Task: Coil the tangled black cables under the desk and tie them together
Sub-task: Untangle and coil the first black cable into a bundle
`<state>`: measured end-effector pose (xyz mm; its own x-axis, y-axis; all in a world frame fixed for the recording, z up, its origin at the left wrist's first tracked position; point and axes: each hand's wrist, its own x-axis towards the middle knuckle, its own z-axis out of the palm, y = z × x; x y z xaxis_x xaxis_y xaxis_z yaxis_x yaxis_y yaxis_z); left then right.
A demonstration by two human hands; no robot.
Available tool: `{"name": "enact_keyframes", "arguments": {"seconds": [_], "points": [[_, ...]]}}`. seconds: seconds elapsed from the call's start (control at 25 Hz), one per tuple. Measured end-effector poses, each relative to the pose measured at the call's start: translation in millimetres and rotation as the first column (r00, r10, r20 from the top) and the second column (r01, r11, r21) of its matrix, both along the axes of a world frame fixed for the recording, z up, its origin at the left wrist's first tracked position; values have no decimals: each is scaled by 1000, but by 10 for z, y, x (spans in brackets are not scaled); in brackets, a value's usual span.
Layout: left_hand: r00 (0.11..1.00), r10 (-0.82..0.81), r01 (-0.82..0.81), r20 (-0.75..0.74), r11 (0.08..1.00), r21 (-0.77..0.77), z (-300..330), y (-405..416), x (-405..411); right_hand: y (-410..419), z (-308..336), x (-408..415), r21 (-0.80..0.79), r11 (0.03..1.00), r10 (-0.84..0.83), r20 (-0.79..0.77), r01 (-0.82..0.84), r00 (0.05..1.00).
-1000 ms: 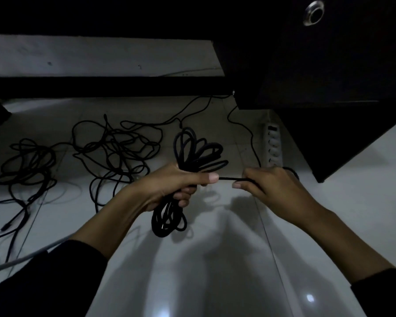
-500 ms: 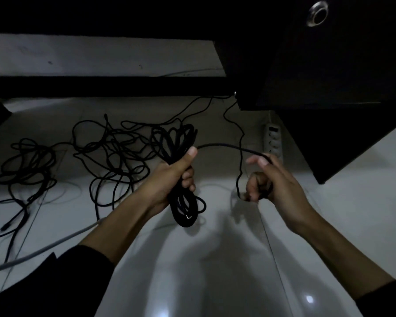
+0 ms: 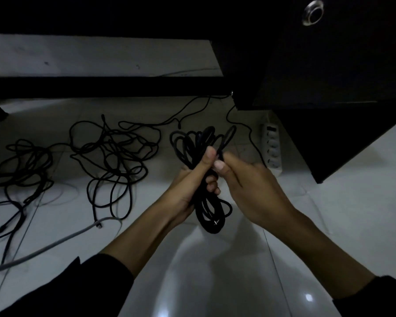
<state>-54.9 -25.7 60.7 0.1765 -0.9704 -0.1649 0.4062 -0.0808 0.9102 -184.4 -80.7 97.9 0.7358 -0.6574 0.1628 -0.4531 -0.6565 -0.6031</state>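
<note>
My left hand [image 3: 192,179] is closed around the middle of a coiled black cable [image 3: 209,213], thumb up. Loops stick out above the fist and hang below it, with a small metal plug end showing near the bottom. Against the left thumb, my right hand [image 3: 247,179] pinches a strand of the same cable at the top of the bundle. Two tangles of black cable lie on the white floor: one in the middle [image 3: 114,156], one at the far left [image 3: 23,165].
A white power strip [image 3: 272,149] lies by the dark desk cabinet [image 3: 329,88] at right, with a thin black cable [image 3: 245,129] running past it. A grey cable [image 3: 44,248] crosses the floor at lower left. A dark desk rail [image 3: 101,86] spans the back.
My right hand has come in from the right and up to the left thumb, laying its strand onto the coil. The slack loop between the hands is gone.
</note>
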Motion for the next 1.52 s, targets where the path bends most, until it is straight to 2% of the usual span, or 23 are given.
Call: {"name": "enact_keyframes", "arguments": {"seconds": [0.12, 0.2, 0.32, 0.44, 0.52, 0.72, 0.92, 1.04, 1.12, 1.24, 1.52], "points": [[999, -4, 5, 54, 1000, -15, 30, 7, 9, 8, -2, 11, -8, 1000, 4, -219, -6, 976], [994, 4, -4, 114, 1000, -1, 37, 22, -24, 12, -21, 24, -60, 998, 4, -308, -24, 951], [985, 84, -96, 149, 993, 73, 5, 20, -74, 44, -52, 65, -116, 991, 25, -289, -61, 957], [972, 223, -230, 77, 967, 104, -62, -34, 8, 96, -126, 28, -59, 998, -3, -232, -11, 973], [958, 287, -288, 24, 953, 92, -69, -58, 105, 138, -197, -52, -77, 997, 12, -197, -28, 980], [948, 302, -293, -104, 951, 93, 10, -40, 241, 114, -348, -247, 117, 988, 102, -34, -97, 994], [937, 313, -303, -152, 949, 85, 5, -89, 275, -28, -508, -349, 97, 977, 204, -126, -192, 971], [938, 310, -294, -158, 949, 116, 6, -101, 314, -213, -594, -448, -42, 964, 248, -235, -264, 940], [941, 298, -279, -158, 951, 131, 5, -111, 347, -330, -650, -520, -64, 958, 250, -292, -279, 923], [956, 271, -253, -110, 955, 158, -13, -122, 381, -473, -642, -598, -50, 966, 228, -306, -255, 924], [992, 129, -126, 2, 964, 235, -51, -157, 445, -762, -457, -623, -139, 967, 167, -287, -213, 943]]}}
